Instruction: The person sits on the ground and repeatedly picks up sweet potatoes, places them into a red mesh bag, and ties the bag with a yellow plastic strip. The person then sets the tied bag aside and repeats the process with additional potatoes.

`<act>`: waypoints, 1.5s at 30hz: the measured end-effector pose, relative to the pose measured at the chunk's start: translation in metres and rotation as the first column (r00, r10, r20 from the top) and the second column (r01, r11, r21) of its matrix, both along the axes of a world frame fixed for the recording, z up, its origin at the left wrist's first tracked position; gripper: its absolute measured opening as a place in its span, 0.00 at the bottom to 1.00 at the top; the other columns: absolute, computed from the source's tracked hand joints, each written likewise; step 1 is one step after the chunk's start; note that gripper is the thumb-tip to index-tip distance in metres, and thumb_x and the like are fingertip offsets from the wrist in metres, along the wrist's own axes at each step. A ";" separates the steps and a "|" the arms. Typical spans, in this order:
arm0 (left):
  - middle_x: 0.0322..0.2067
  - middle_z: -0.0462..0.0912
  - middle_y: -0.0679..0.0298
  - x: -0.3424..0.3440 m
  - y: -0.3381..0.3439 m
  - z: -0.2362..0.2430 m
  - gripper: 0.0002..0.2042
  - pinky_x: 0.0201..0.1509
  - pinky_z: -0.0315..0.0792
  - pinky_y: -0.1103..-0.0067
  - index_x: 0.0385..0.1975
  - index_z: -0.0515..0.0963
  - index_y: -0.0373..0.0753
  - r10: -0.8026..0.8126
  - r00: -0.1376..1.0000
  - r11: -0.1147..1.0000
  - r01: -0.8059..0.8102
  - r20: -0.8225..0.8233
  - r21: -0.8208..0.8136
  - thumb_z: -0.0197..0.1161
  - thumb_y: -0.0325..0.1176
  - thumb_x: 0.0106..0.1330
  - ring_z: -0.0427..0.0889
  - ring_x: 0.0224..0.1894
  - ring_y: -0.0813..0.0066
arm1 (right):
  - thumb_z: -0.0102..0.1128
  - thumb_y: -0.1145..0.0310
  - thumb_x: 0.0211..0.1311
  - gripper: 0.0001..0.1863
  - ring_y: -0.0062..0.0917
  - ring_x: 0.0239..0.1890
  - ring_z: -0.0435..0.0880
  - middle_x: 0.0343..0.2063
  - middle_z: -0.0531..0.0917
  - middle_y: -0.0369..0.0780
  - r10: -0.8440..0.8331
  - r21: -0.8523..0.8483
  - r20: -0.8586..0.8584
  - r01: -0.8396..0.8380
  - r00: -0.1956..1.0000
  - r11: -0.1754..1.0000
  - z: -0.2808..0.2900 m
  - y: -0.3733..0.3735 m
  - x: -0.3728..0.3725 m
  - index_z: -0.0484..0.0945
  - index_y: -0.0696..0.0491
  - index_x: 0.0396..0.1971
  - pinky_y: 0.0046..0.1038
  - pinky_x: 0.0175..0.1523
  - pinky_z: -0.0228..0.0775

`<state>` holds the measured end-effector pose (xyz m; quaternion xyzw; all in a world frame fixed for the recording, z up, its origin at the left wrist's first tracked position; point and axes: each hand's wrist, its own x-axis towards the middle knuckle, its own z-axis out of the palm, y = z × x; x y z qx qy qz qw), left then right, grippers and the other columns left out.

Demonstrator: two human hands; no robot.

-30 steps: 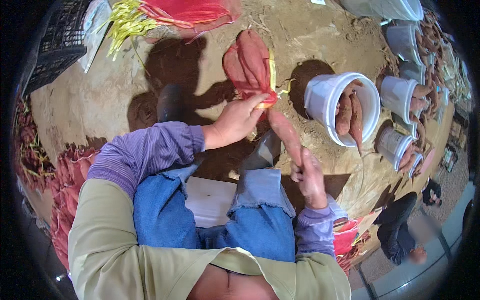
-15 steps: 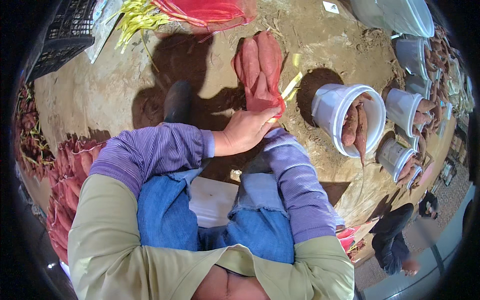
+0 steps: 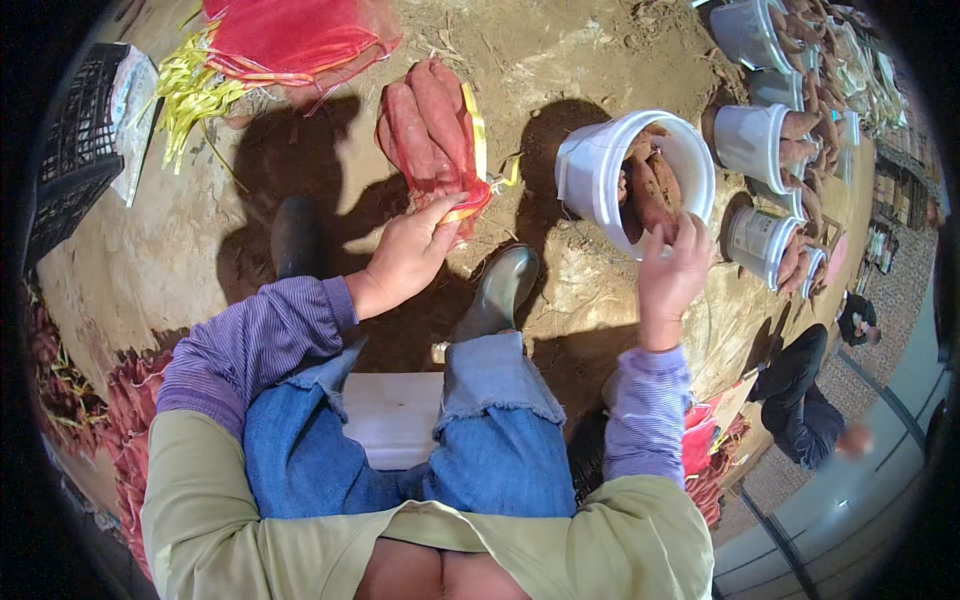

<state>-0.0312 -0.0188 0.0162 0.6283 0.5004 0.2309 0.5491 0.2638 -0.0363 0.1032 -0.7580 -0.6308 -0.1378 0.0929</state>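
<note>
A black crate (image 3: 72, 165) stood at the far left; yellow strips (image 3: 190, 95) and flat red netting (image 3: 295, 38) lay to its right; the left hand (image 3: 405, 258) pinched the mouth of a red net bag (image 3: 428, 125), which lay filled with sweet potatoes on the dirt floor; near it a white bucket (image 3: 588, 178) held more; the right hand (image 3: 676, 265) had its fingers against a sweet potato (image 3: 648, 190) there, though I couldn't tell whether they gripped it; further right stood other loaded buckets (image 3: 745, 140).
</note>
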 end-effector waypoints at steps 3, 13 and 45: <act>0.43 0.78 0.45 0.000 0.003 -0.001 0.16 0.48 0.73 0.68 0.53 0.71 0.37 -0.016 0.999 1.000 0.015 -0.048 -0.016 0.51 0.31 0.66 0.78 0.45 0.50 | 0.60 0.63 0.57 0.16 0.35 0.41 0.79 0.36 0.81 0.45 -0.058 -0.192 -0.098 0.038 0.994 0.981 0.008 0.007 0.034 0.77 0.59 0.40 0.35 0.45 0.71; 0.45 0.78 0.45 -0.003 0.003 -0.009 0.17 0.50 0.73 0.68 0.52 0.71 0.34 0.003 1.000 0.999 -0.003 -0.017 0.045 0.54 0.30 0.63 0.78 0.47 0.50 | 0.55 0.56 0.60 0.26 0.44 0.39 0.82 0.38 0.80 0.53 -0.209 -0.552 -0.076 0.133 0.975 0.823 0.006 0.003 0.070 0.72 0.61 0.51 0.38 0.43 0.73; 0.16 0.65 0.50 -0.128 0.092 0.044 0.22 0.27 0.64 0.69 0.21 0.70 0.31 0.072 0.982 0.992 -0.053 -0.176 0.113 0.49 0.46 0.68 0.65 0.20 0.60 | 0.70 0.58 0.44 0.40 0.31 0.17 0.74 0.20 0.74 0.40 0.714 -0.229 -0.324 -0.783 0.621 0.578 0.004 0.026 -0.163 0.67 0.60 0.58 0.30 0.25 0.69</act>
